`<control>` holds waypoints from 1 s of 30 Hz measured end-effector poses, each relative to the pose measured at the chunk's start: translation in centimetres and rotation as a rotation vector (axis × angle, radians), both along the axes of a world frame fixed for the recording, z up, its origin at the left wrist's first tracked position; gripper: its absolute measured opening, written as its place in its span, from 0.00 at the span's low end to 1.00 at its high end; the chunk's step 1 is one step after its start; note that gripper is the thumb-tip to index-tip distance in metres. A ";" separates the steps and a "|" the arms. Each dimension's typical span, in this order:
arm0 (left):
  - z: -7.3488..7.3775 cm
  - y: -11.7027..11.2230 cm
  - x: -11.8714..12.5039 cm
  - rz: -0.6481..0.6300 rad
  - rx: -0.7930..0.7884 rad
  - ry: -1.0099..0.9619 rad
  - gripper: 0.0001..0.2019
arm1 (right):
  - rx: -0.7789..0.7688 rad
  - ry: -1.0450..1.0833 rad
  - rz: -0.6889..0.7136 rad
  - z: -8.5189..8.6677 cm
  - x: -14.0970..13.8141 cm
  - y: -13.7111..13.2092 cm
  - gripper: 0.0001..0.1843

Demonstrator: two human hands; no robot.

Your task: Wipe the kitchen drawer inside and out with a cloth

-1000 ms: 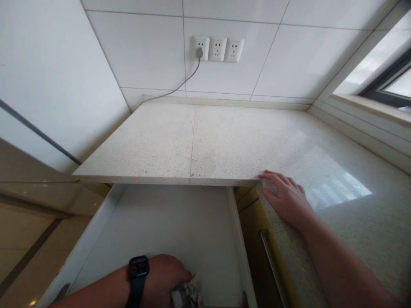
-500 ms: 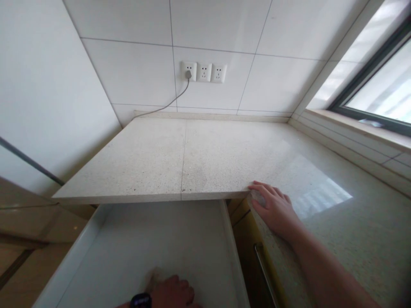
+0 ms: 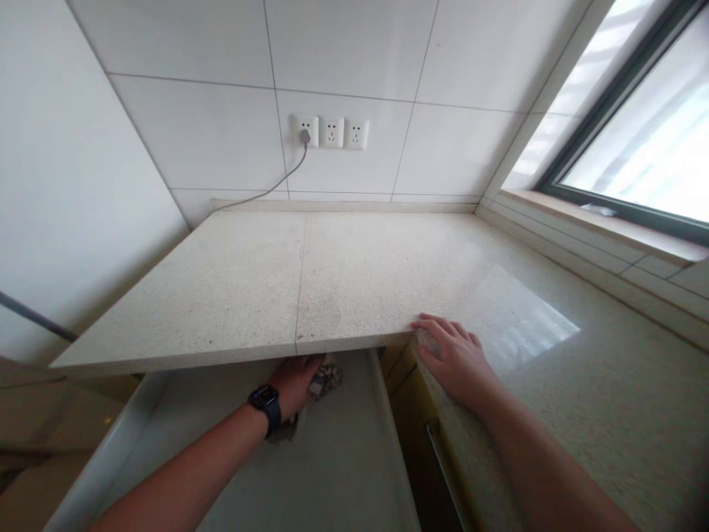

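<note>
Inside the pulled-out white drawer (image 3: 348, 473), my left hand (image 3: 296, 383), with a black watch on its wrist, presses a crumpled patterned cloth (image 3: 329, 377) against the drawer floor. The cloth sticks out on both sides of the hand. My left fingertips are partly hidden at the counter's front edge. On the right, my right hand (image 3: 457, 362) rests on the inner corner of the speckled stone countertop (image 3: 365, 281). Its fingers lie over the surface, with the thumb apart, and it holds nothing.
A grey plug (image 3: 305, 137) sits in the leftmost of three wall sockets (image 3: 331, 133), its cord running left behind the counter. A cabinet door with a metal handle (image 3: 443, 473) is right of the drawer. A window (image 3: 636, 133) is at the right, a white panel (image 3: 72, 148) at the left.
My left hand has moved forward with the cloth, from the near part of the drawer to under the counter's front edge. My right hand stays on the counter corner. The view has shifted slightly.
</note>
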State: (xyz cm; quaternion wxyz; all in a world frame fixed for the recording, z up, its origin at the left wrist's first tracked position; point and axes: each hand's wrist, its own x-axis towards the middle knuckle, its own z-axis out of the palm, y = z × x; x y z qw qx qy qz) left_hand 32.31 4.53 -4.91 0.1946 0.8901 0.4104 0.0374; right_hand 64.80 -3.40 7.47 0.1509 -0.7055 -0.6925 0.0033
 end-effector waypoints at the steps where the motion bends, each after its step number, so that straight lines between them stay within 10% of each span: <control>1: -0.1 -0.3 -0.2 -0.007 0.007 0.017 0.33 | 0.000 0.001 0.001 0.0 0.0 0.0 0.19; 9: -5.0 -12.3 -0.8 -0.417 0.169 0.060 0.11 | 0.001 -0.007 0.009 -0.5 0.4 0.2 0.19; 13: -6.4 -14.1 -1.2 -0.660 0.171 0.050 0.09 | 0.004 -0.025 0.018 -0.7 0.6 0.3 0.19; 19: -0.5 -10.7 -2.8 -0.407 -0.100 -0.118 0.25 | 0.044 -0.066 0.046 -0.8 0.6 0.2 0.20; 24: 4.1 -9.8 -4.7 0.113 -0.707 -0.849 0.27 | 0.173 -0.019 0.175 -0.4 -2.1 -0.1 0.21; 30: 5.0 -10.7 -3.9 0.116 -1.248 -1.369 0.30 | -0.295 0.651 0.417 0.4 -9.6 -2.5 0.26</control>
